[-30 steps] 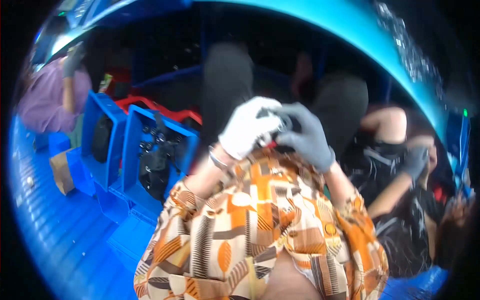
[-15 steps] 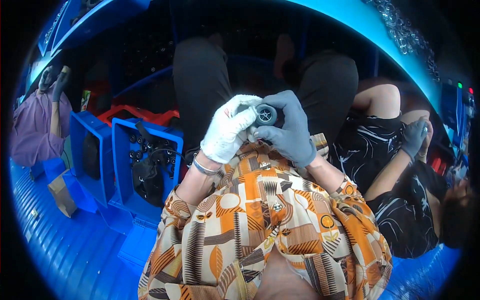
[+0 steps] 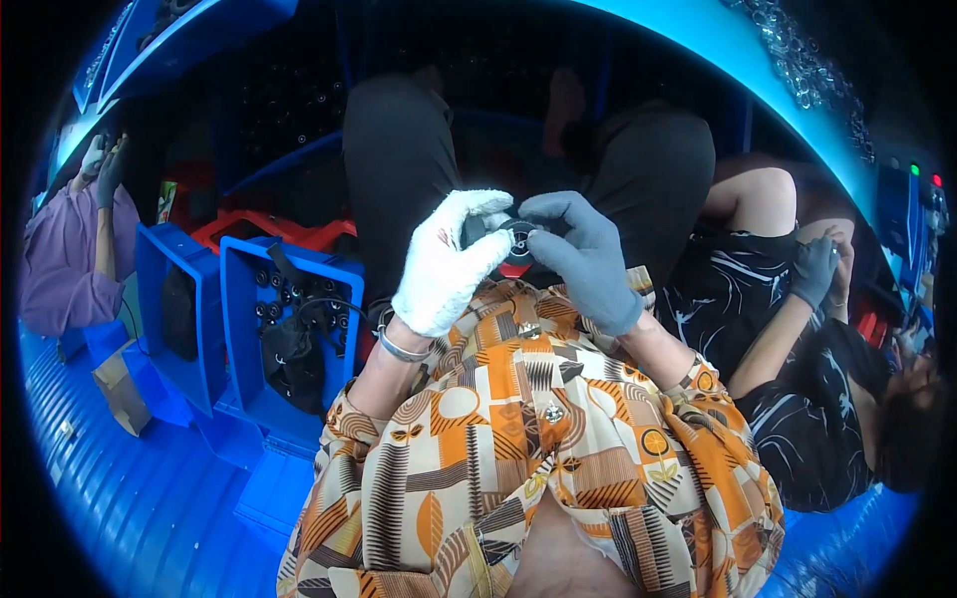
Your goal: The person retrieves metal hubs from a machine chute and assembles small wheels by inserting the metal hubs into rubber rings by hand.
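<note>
Left hand and right hand half-curled, fingertips pinching the dark wheel between them, in front of the shirt. Step looks like two-handed fingertip work; next move calls for steady, even thumb pressure.

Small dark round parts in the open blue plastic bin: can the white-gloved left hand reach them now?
Probably, if freed: the left hand grips a small black wheel. The bin stands open on that side, though a black bundle crowds the parts.
</note>
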A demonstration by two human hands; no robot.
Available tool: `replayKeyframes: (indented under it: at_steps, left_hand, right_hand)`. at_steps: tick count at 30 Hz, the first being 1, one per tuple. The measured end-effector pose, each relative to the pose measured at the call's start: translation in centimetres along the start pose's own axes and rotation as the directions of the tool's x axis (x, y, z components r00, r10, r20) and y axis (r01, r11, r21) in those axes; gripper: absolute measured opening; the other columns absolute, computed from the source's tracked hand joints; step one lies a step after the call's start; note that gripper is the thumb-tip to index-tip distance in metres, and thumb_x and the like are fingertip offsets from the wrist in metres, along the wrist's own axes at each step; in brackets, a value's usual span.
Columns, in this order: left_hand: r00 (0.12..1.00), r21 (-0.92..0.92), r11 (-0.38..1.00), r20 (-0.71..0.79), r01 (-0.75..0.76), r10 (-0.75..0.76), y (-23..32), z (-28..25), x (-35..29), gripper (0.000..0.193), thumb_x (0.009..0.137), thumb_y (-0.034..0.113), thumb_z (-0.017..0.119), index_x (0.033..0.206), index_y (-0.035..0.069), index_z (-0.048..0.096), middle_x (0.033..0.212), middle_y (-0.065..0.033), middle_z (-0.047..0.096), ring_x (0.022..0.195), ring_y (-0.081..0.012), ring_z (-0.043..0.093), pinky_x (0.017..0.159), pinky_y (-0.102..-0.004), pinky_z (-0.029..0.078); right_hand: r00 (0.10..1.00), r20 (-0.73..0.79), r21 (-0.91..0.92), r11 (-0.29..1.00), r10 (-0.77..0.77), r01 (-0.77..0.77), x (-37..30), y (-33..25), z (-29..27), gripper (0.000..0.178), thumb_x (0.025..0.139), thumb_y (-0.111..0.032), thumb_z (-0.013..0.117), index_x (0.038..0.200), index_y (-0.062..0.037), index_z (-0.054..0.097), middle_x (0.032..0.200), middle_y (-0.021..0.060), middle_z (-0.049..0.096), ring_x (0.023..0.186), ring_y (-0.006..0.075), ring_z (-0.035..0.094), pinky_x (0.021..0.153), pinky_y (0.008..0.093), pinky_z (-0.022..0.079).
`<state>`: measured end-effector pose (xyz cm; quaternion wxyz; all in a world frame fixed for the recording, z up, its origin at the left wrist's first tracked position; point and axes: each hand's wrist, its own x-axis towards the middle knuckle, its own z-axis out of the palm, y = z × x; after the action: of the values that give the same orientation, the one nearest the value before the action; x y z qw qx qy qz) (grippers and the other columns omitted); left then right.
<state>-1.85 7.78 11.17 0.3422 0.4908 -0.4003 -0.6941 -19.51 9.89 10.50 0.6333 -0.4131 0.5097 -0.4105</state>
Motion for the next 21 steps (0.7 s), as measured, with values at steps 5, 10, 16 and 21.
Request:
replayKeyframes:
  at_steps: [5,10,16,21]
  left_hand:
    - [0.993,-0.208,0.971,0.020,0.114,-0.112,-0.7,-0.5,0.0,0.035,0.083,0.006,0.066,0.116,-0.001,0.057,0.098,-0.0076,0.063,0.084,-0.0117,0.062,0.072,-0.0236,0.053]
    - [0.985,-0.326,0.930,0.053,0.172,-0.163,-1.3,-1.0,0.2,0.035,0.082,0.007,0.068,0.114,-0.001,0.058,0.099,-0.0088,0.064,0.086,-0.0147,0.064,0.073,-0.0270,0.055]
    - [0.977,-0.420,0.883,0.108,0.210,-0.182,-1.5,-1.0,0.4,0.030,0.083,0.007,0.067,0.111,0.000,0.059,0.099,-0.0089,0.064,0.086,-0.0153,0.064,0.072,-0.0268,0.055]
    - [0.979,-0.453,0.868,0.074,0.202,-0.190,-1.3,-0.9,0.3,0.027,0.084,0.011,0.066,0.109,0.002,0.060,0.099,-0.0075,0.064,0.083,-0.0146,0.063,0.066,-0.0251,0.052]
  right_hand:
    - [0.971,0.066,0.243,0.940,0.228,-0.237,0.0,0.1,0.0,0.026,0.087,-0.012,0.059,0.111,-0.0009,0.059,0.098,0.0072,0.062,0.083,0.0101,0.060,0.074,0.0222,0.050]
    - [0.996,0.076,0.072,0.996,0.046,-0.051,0.3,0.3,-0.2,0.028,0.087,-0.012,0.058,0.112,-0.0012,0.060,0.099,0.0084,0.063,0.083,0.0103,0.061,0.073,0.0229,0.051]
    - [0.990,0.117,0.140,0.985,0.082,-0.098,0.5,0.4,-0.2,0.029,0.088,-0.014,0.059,0.113,-0.0005,0.059,0.101,0.0081,0.063,0.088,0.0117,0.061,0.076,0.0241,0.051]
    - [0.981,0.183,-0.063,0.995,-0.066,0.079,0.4,0.0,-0.4,0.039,0.081,-0.011,0.069,0.117,-0.0035,0.057,0.108,0.0082,0.059,0.092,0.0143,0.060,0.080,0.0264,0.050]
